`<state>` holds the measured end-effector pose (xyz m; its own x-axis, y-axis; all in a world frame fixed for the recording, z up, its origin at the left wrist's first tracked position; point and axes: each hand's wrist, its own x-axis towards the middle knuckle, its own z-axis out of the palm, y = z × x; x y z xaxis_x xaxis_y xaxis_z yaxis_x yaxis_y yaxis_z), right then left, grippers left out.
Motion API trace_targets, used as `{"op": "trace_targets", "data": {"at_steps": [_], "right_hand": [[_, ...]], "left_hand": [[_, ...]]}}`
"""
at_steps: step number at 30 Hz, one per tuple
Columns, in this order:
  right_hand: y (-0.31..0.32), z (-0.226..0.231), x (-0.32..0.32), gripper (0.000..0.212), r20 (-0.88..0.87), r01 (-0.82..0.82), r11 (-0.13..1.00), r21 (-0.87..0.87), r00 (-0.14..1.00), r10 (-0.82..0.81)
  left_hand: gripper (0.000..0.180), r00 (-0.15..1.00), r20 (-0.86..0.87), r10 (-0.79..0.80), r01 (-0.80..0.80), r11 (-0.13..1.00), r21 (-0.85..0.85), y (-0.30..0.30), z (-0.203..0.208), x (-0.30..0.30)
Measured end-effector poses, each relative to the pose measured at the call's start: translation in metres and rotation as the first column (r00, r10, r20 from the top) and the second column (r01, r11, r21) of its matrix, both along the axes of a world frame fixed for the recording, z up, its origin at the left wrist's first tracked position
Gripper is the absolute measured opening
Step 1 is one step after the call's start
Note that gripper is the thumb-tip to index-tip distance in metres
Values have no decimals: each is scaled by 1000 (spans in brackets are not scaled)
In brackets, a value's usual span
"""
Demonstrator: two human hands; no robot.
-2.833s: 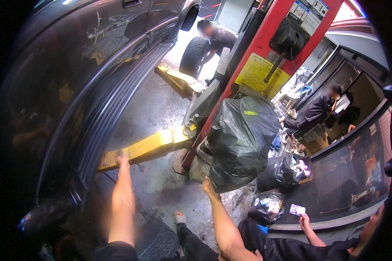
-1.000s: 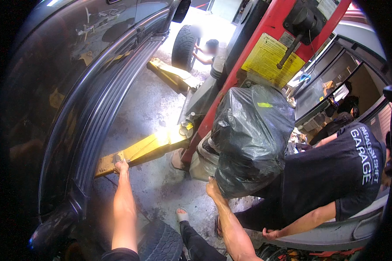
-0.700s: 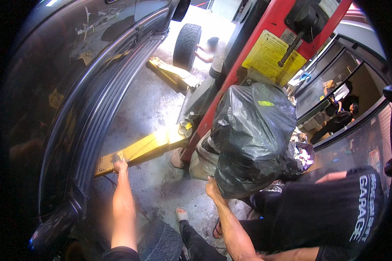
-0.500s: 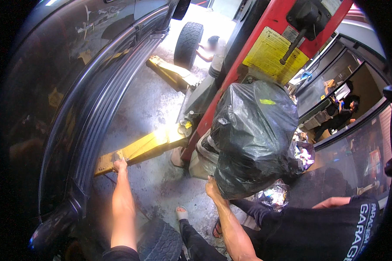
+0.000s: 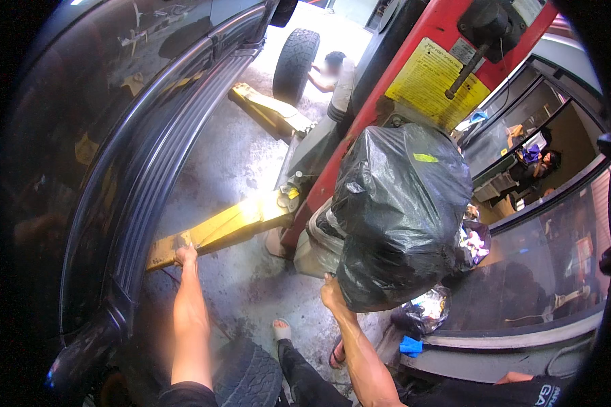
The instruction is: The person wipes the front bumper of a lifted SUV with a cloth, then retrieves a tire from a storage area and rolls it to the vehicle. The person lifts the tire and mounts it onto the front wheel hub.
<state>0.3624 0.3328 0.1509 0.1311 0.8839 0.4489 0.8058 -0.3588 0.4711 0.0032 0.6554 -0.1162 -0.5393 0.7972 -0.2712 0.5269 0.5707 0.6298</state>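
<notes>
My left hand [image 5: 186,255] is closed at the near edge of a yellow lift arm [image 5: 234,225], close to its outer end beside the dark car [image 5: 142,169]. The arm reaches from the foot of a red lift post [image 5: 360,115] toward the car's side step [image 5: 176,146]. My right hand [image 5: 332,293] is closed at the lower left edge of a bulging black garbage bag [image 5: 404,217]. What lies inside its fingers is hidden. A pale bin or sack [image 5: 316,251] shows under the bag.
A tire [image 5: 251,373] lies at my feet. Farther off, a person [image 5: 329,71] touches an upright tire [image 5: 295,68] beside a second yellow lift arm [image 5: 271,108]. A smaller trash bag [image 5: 428,305] and a blue item [image 5: 411,346] lie by a glass front [image 5: 550,271]. A co-worker's dark shirt [image 5: 482,393] shows lower right.
The co-worker at the right has moved down toward the picture's lower edge, uncovering the blue item. My hands have stayed almost in place. The person beyond the glass has shifted pose.
</notes>
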Motion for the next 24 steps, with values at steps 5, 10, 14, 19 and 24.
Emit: {"op": "trace_targets", "data": {"at_steps": [5,10,14,19,24], "right_hand": [[-4,1,-8,43,-313,-24,990,136,948,66],[-3,17,-17,43,-533,67,997,-28,843,-71],[0,20,-17,43,-642,130,988,-80,752,-151],[1,15,-13,43,-497,64,996,67,867,-22],[-4,16,-15,41,-495,129,972,-198,842,-213]], "left_hand": [[47,998,49,-27,27,1000,14,1,1,-1],[45,997,82,-8,14,997,-76,1,11,2],[47,999,-12,-29,28,995,-97,1,12,3],[48,997,-58,-42,36,994,-102,6,-9,-2],[42,997,-82,-11,15,999,43,0,-20,-2]]}}
